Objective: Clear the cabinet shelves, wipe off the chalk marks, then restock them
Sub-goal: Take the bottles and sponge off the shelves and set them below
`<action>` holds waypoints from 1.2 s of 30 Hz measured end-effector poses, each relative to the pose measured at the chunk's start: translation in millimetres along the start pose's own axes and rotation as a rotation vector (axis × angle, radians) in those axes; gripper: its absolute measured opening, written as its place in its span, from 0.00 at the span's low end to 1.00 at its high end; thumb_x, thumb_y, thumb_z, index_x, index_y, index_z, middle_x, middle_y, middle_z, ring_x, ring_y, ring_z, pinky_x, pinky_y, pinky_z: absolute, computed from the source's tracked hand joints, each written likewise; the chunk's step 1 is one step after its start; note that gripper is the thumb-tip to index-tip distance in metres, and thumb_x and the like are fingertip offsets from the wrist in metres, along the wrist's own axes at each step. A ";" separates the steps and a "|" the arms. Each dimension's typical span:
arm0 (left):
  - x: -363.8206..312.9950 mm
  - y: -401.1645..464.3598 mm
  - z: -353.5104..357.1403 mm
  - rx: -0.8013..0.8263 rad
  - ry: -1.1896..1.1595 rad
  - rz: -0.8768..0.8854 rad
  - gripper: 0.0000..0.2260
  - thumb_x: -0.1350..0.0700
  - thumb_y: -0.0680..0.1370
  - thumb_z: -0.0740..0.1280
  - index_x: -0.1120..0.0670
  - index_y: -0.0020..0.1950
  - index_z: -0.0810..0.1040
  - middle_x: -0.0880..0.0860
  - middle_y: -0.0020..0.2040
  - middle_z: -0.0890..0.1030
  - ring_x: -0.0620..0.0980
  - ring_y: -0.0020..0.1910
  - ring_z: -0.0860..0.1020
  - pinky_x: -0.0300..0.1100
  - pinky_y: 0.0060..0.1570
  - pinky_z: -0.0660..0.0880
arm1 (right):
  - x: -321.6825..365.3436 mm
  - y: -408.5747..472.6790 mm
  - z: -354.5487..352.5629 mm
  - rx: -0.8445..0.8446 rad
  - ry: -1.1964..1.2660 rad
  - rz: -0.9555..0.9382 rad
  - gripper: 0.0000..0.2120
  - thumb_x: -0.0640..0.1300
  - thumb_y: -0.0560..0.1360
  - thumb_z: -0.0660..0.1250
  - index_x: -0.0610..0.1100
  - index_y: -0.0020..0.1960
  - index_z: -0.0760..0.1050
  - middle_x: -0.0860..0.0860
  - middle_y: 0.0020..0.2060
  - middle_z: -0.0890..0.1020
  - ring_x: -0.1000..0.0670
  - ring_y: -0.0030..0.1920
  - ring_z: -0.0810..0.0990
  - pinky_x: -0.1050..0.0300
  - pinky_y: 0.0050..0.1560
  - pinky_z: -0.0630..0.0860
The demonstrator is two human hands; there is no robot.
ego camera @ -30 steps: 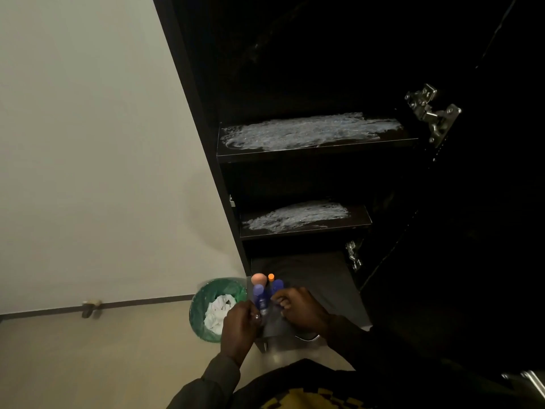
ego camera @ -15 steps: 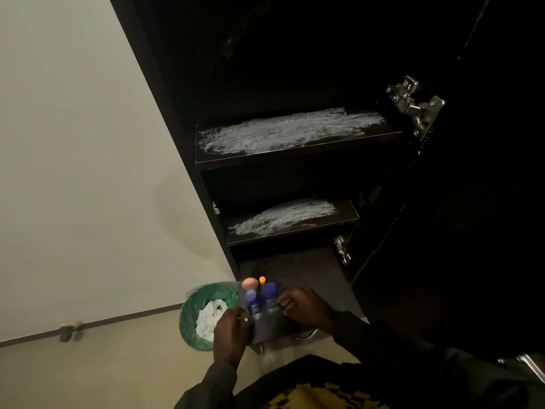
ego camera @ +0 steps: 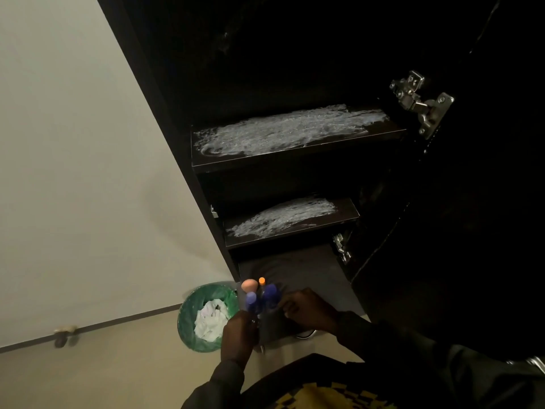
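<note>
The dark cabinet stands open with two bare shelves. The upper shelf (ego camera: pixel 295 159) and the lower shelf (ego camera: pixel 290 233) are both smeared with white chalk marks. Low down, in front of the cabinet's bottom compartment (ego camera: pixel 309 270), I hold a small clear organiser box (ego camera: pixel 272 327) between both hands. It carries two blue-capped bottles (ego camera: pixel 269 292), an orange-capped one (ego camera: pixel 262 280) and a peach sponge (ego camera: pixel 249 285). My left hand (ego camera: pixel 238 335) grips its left side and my right hand (ego camera: pixel 309 311) grips its right side.
A green-lined waste bin (ego camera: pixel 188 317) with crumpled white tissues stands on the floor left of the box, against the pale wall. The open cabinet door (ego camera: pixel 472 202) with metal hinges (ego camera: pixel 421 101) hangs on the right. A doorstop (ego camera: pixel 62 335) sits at the skirting.
Both hands stay closed on the organiser box at the cabinet's foot. Only my head view has swung, left and then back right; the shelves look the same.
</note>
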State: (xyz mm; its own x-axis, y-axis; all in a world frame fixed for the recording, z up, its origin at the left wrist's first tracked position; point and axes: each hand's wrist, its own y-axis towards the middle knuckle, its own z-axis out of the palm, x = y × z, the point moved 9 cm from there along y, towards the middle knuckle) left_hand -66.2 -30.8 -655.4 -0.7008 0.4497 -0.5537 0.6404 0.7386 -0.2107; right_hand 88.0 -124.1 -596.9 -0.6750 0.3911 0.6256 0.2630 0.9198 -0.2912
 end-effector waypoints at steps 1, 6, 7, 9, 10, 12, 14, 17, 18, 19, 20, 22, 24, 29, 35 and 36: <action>0.5 0.5 2.1 0.012 0.017 0.001 0.03 0.53 0.77 0.69 0.49 0.50 0.81 0.47 0.45 0.82 0.44 0.41 0.79 0.33 0.43 0.73 | -1.7 -0.4 0.6 0.002 0.006 0.012 0.12 0.40 0.74 0.68 0.41 0.56 0.82 0.45 0.53 0.84 0.45 0.54 0.82 0.52 0.58 0.75; -5.3 1.1 2.2 0.018 0.051 0.009 0.04 0.54 0.76 0.70 0.51 0.50 0.81 0.49 0.45 0.83 0.48 0.44 0.81 0.33 0.43 0.69 | -6.7 -1.9 4.0 0.005 0.024 0.047 0.12 0.39 0.76 0.67 0.43 0.58 0.81 0.45 0.55 0.84 0.46 0.56 0.81 0.62 0.58 0.71; -6.9 1.4 1.8 0.015 0.056 0.011 0.04 0.55 0.76 0.70 0.52 0.50 0.81 0.50 0.45 0.83 0.49 0.44 0.81 0.33 0.42 0.70 | -7.0 -1.7 3.9 -0.003 0.020 0.042 0.12 0.40 0.77 0.66 0.43 0.58 0.81 0.45 0.56 0.83 0.46 0.57 0.80 0.63 0.59 0.70; -6.3 2.2 2.5 0.020 0.057 0.001 0.04 0.55 0.76 0.70 0.52 0.50 0.82 0.50 0.45 0.84 0.49 0.43 0.82 0.33 0.42 0.70 | -5.2 -2.2 4.4 -0.006 -0.007 0.019 0.12 0.41 0.79 0.64 0.41 0.60 0.80 0.45 0.60 0.81 0.46 0.59 0.79 0.61 0.63 0.68; -5.5 2.4 3.2 0.022 0.056 -0.003 0.04 0.54 0.76 0.70 0.52 0.50 0.82 0.50 0.44 0.84 0.48 0.43 0.82 0.32 0.41 0.69 | -4.3 -2.9 3.9 0.001 -0.016 0.019 0.12 0.41 0.80 0.63 0.41 0.61 0.79 0.45 0.60 0.81 0.46 0.60 0.78 0.61 0.64 0.67; -4.5 2.9 4.8 0.021 0.071 0.003 0.04 0.53 0.76 0.70 0.50 0.49 0.82 0.49 0.43 0.84 0.46 0.41 0.82 0.31 0.40 0.68 | -5.4 -2.6 4.6 0.008 0.020 0.021 0.12 0.39 0.78 0.64 0.39 0.60 0.80 0.44 0.59 0.82 0.46 0.58 0.80 0.59 0.64 0.70; -3.4 4.0 7.3 0.029 0.082 0.005 0.03 0.52 0.76 0.70 0.49 0.48 0.82 0.48 0.43 0.84 0.45 0.40 0.82 0.32 0.39 0.70 | -8.4 -3.8 6.3 0.020 0.063 0.050 0.12 0.38 0.77 0.65 0.39 0.59 0.81 0.43 0.57 0.83 0.45 0.57 0.81 0.64 0.60 0.71; -7.3 3.8 6.9 0.024 0.066 0.006 0.03 0.54 0.76 0.70 0.51 0.49 0.81 0.49 0.43 0.84 0.47 0.41 0.82 0.32 0.39 0.70 | -9.9 -5.0 5.9 0.017 0.089 0.087 0.12 0.38 0.77 0.65 0.38 0.59 0.81 0.43 0.56 0.83 0.46 0.56 0.81 0.68 0.55 0.69; -8.8 3.0 5.7 0.022 0.068 0.004 0.03 0.54 0.76 0.70 0.51 0.49 0.81 0.49 0.43 0.84 0.48 0.41 0.82 0.32 0.40 0.70 | -9.6 -5.0 6.4 0.017 0.086 0.088 0.12 0.38 0.77 0.65 0.38 0.59 0.81 0.43 0.56 0.83 0.46 0.56 0.81 0.69 0.55 0.68; -10.5 2.4 5.1 0.017 0.068 0.009 0.03 0.55 0.77 0.70 0.52 0.49 0.81 0.50 0.43 0.84 0.48 0.41 0.82 0.33 0.40 0.70 | -9.2 -5.5 6.6 0.019 0.082 0.094 0.12 0.38 0.78 0.64 0.39 0.59 0.81 0.43 0.56 0.83 0.46 0.56 0.81 0.69 0.54 0.68; -11.4 2.2 4.6 0.015 0.066 0.009 0.03 0.55 0.77 0.69 0.52 0.49 0.82 0.50 0.43 0.84 0.49 0.41 0.82 0.34 0.40 0.71 | -9.0 -5.5 6.6 0.020 0.081 0.097 0.12 0.38 0.78 0.64 0.39 0.59 0.81 0.43 0.56 0.83 0.46 0.56 0.81 0.69 0.54 0.68; -10.2 1.9 3.1 0.003 0.057 -0.005 0.04 0.54 0.77 0.69 0.52 0.49 0.82 0.50 0.43 0.84 0.50 0.41 0.82 0.34 0.40 0.71 | -10.3 -6.0 6.7 0.017 0.080 0.117 0.12 0.39 0.78 0.64 0.40 0.59 0.81 0.44 0.56 0.83 0.47 0.56 0.81 0.69 0.55 0.68; -9.9 0.8 0.2 -0.009 0.053 -0.008 0.04 0.54 0.77 0.68 0.51 0.49 0.82 0.51 0.43 0.84 0.50 0.42 0.82 0.34 0.41 0.71 | -7.8 -5.4 6.4 0.020 0.072 0.121 0.12 0.40 0.78 0.64 0.42 0.59 0.81 0.46 0.56 0.83 0.47 0.57 0.81 0.64 0.58 0.70; -17.0 -6.1 -15.8 -0.061 -0.040 0.002 0.05 0.53 0.77 0.69 0.54 0.46 0.82 0.52 0.42 0.82 0.52 0.41 0.80 0.38 0.40 0.67 | -3.0 -4.7 10.4 0.082 0.080 0.142 0.13 0.41 0.77 0.63 0.45 0.59 0.80 0.46 0.54 0.82 0.45 0.57 0.79 0.54 0.58 0.75; -24.6 -9.1 -30.4 -0.081 -0.088 -0.014 0.12 0.47 0.79 0.66 0.49 0.36 0.77 0.44 0.33 0.77 0.41 0.31 0.73 0.33 0.33 0.65 | 8.9 -5.8 2.9 0.007 0.023 0.052 0.12 0.42 0.79 0.63 0.42 0.59 0.80 0.45 0.56 0.82 0.46 0.58 0.79 0.58 0.62 0.70; -29.3 -8.8 -36.1 -0.106 -0.087 0.004 0.14 0.47 0.79 0.66 0.49 0.34 0.77 0.45 0.31 0.77 0.41 0.30 0.72 0.35 0.33 0.65 | 14.0 -6.1 -0.8 -0.016 0.029 0.022 0.12 0.42 0.79 0.63 0.41 0.58 0.81 0.45 0.55 0.83 0.46 0.56 0.80 0.58 0.61 0.71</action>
State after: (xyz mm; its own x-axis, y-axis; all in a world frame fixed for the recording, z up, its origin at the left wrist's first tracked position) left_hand -62.6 -32.3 -608.3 -0.6654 0.4110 -0.6231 0.6033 0.7877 -0.1248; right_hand 77.5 -124.2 -585.9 -0.6484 0.4120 0.6402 0.2886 0.9112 -0.2941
